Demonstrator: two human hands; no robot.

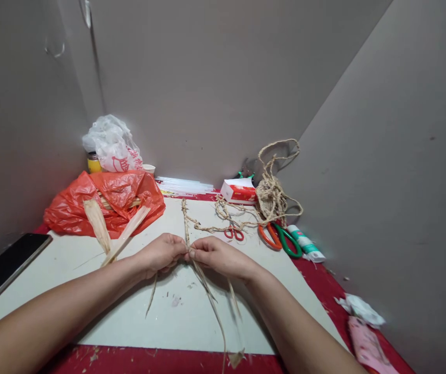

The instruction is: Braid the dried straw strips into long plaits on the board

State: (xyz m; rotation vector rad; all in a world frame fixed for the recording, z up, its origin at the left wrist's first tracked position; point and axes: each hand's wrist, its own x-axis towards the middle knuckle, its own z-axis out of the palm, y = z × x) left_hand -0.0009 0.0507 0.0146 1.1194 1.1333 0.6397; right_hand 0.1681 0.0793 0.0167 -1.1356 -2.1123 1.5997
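**Left hand (164, 253) and right hand (215, 254) meet at a thin fibre cord (186, 224)**

On my remote feed from the head view, thumbs and forefingers pinch the cord's near end, the two hands' fingertips almost touching; how the left hand's lower fingers sit, I cannot tell. The cord lies along the middle of a white board (117, 317), running away from the hands, with loose strands (209, 293) trailing below them toward the near edge. Left of the hands I see pale dry strips (97, 223) leaning against an orange-red plastic bag (70, 208), and a dark phone (7, 265) at the board's left edge. Beyond the right hand lie small red-handled scissors (234, 234), a tangled bundle of rope (272, 200), an orange handle (269, 237) beside a green one, and a white-and-green tube (305, 244). Red cloth (160, 361) shows under the board.
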